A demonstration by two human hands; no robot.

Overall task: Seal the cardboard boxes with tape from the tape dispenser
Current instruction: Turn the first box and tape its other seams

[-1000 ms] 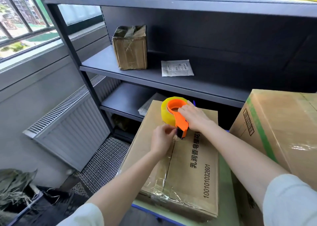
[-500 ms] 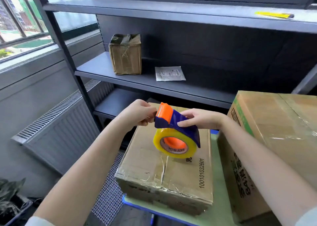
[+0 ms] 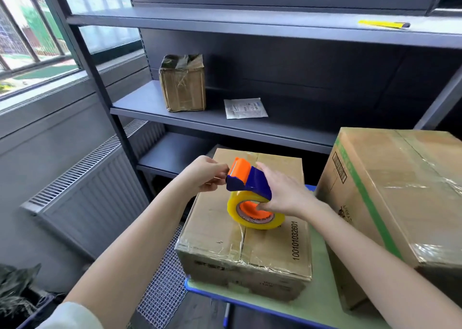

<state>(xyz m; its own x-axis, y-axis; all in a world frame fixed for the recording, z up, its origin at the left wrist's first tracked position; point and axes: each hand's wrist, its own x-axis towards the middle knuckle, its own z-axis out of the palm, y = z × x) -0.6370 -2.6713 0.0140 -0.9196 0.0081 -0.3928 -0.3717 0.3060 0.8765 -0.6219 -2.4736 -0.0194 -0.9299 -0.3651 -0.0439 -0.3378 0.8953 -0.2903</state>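
A tape dispenser (image 3: 250, 186) with a blue and orange body and a yellow tape roll hangs just above a cardboard box (image 3: 272, 241) on the green table (image 3: 317, 303). My right hand (image 3: 280, 191) grips the dispenser, fingers over the blue body and thumb in the orange core. My left hand (image 3: 205, 173) pinches at the dispenser's orange front end, where the tape comes out. Clear tape runs along the box's centre seam and down its near face. A larger taped box (image 3: 400, 203) stands to the right.
A dark metal shelf unit (image 3: 225, 123) behind the table carries a small taped box (image 3: 183, 86) and a white packet (image 3: 246, 108). A yellow knife (image 3: 383, 24) lies on the upper shelf. A radiator (image 3: 95, 186) and window are at the left.
The dispenser was lifted off the box's seam and turned over, blue body up. My left hand left the tape on the box and now pinches at the dispenser's front end.
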